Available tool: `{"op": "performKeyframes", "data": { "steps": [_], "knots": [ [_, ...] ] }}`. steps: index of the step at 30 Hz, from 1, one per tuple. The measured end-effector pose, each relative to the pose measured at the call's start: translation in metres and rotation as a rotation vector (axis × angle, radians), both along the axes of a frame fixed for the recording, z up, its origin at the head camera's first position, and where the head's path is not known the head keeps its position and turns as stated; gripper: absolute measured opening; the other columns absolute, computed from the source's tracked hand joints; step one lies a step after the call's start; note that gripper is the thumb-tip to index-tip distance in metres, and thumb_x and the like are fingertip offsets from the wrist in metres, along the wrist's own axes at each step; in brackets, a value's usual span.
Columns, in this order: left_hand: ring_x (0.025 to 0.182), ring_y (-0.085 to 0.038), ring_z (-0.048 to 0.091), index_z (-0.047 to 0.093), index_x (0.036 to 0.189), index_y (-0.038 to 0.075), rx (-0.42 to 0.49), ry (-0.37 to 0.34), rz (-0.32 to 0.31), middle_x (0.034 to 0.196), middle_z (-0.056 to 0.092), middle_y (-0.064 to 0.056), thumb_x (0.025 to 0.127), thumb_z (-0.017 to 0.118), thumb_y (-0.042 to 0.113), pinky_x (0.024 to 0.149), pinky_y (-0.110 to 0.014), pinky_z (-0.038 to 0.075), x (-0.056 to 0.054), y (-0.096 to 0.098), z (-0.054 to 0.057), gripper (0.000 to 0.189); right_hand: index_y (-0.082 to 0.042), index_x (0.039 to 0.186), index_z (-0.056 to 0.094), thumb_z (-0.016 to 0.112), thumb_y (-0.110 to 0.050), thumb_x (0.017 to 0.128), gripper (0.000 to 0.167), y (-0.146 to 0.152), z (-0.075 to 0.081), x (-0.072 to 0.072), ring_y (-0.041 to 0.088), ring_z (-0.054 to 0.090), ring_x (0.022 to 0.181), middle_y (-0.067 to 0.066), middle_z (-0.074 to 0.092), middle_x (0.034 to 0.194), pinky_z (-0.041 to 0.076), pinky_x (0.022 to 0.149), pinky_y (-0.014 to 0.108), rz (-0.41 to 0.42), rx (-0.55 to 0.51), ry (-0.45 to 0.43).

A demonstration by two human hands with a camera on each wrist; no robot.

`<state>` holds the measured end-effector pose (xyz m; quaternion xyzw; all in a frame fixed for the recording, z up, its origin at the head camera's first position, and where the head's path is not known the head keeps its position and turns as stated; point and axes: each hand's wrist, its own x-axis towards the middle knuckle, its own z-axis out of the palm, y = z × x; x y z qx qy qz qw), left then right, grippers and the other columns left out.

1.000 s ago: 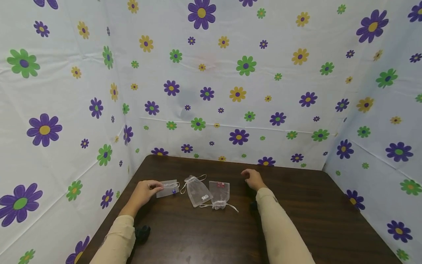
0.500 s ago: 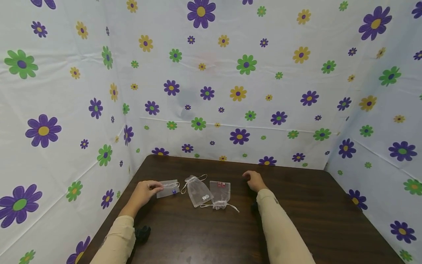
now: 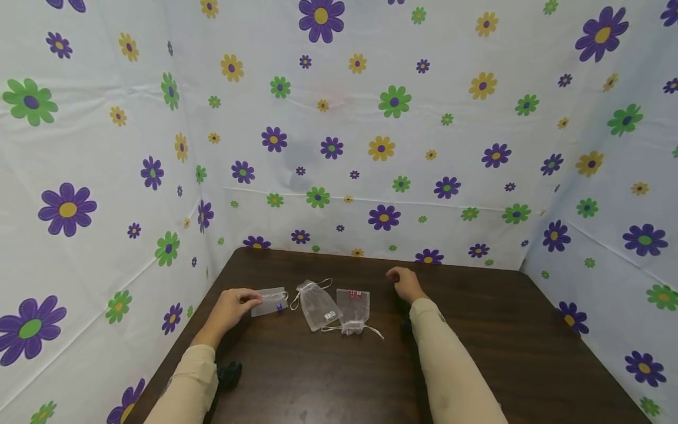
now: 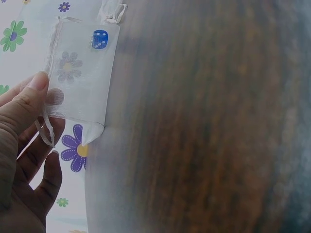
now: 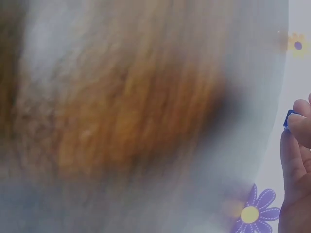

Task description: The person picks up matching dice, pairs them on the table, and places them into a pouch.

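My left hand [image 3: 233, 306] pinches the edge of a sheer white drawstring bag [image 3: 269, 303] between thumb and finger. Inside that bag, in the left wrist view, a blue die [image 4: 100, 39] with white dots shows near a corner. To its right on the table lie a second sheer bag [image 3: 313, 303] with white dice [image 3: 331, 315] in it and a third sheer bag [image 3: 354, 310] with red dice [image 3: 355, 294]. My right hand [image 3: 408, 284] is right of the third bag; in the right wrist view its fingertips pinch a small blue die [image 5: 290, 118], mostly hidden by the thumb.
A dark brown wooden table [image 3: 328, 380] carries the bags. Flower-printed white cloth [image 3: 371, 118] stands behind it and along both sides. The bags' white cords [image 3: 376, 333] trail over the tabletop, and a black wrist device [image 3: 229, 376] sits under the left forearm.
The right hand rises very slightly toward the table's back edge. The left hand and the bags keep their places; the head view shifts a little.
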<state>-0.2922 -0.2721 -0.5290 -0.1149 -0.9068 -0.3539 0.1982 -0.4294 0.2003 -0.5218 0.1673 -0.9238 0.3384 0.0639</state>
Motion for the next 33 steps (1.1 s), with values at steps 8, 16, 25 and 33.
{"op": "performKeyframes", "data": {
  "steps": [8, 16, 25, 33],
  "knots": [
    [0.081, -0.020, 0.069, 0.080, 0.091, 0.011, -0.013, -0.009, 0.005, 0.090, 0.076, -0.004, 0.087, 0.079, 0.011, 0.073, -0.038, 0.056, 0.000, -0.001, 0.003, 0.003, 0.007, 0.109, 0.069, 0.052, 0.022, 0.082, 0.035, -0.009, 0.012, -0.001, 0.036, 0.064, 0.100, 0.018, 0.069, 0.103, 0.052, 0.091, 0.049, 0.016, -0.007, 0.023],
    [0.080, -0.020, 0.070, 0.080, 0.090, 0.011, -0.003, 0.000, 0.005, 0.090, 0.076, -0.004, 0.087, 0.080, 0.010, 0.073, -0.038, 0.057, 0.002, -0.001, 0.003, 0.004, 0.006, 0.110, 0.069, 0.055, 0.021, 0.085, 0.032, -0.019, 0.020, -0.002, 0.035, 0.065, 0.101, 0.018, 0.069, 0.105, 0.052, 0.092, 0.050, 0.019, -0.009, 0.000],
    [0.078, -0.016, 0.068, 0.080, 0.091, 0.007, -0.001, 0.003, 0.008, 0.089, 0.076, -0.004, 0.088, 0.079, 0.017, 0.070, -0.034, 0.056, 0.003, 0.001, 0.002, 0.011, 0.007, 0.113, 0.068, 0.055, 0.020, 0.086, 0.032, -0.030, 0.025, 0.000, 0.036, 0.064, 0.106, 0.019, 0.069, 0.108, 0.050, 0.095, 0.049, 0.046, 0.015, 0.024],
    [0.079, -0.017, 0.067, 0.080, 0.091, 0.010, 0.012, -0.009, 0.004, 0.090, 0.076, -0.004, 0.087, 0.080, 0.012, 0.071, -0.036, 0.056, 0.004, 0.003, 0.004, 0.004, 0.008, 0.114, 0.068, 0.056, 0.021, 0.087, 0.032, -0.044, 0.033, 0.001, 0.036, 0.064, 0.106, 0.020, 0.069, 0.109, 0.051, 0.096, 0.048, 0.087, 0.026, 0.047]
  ]
}}
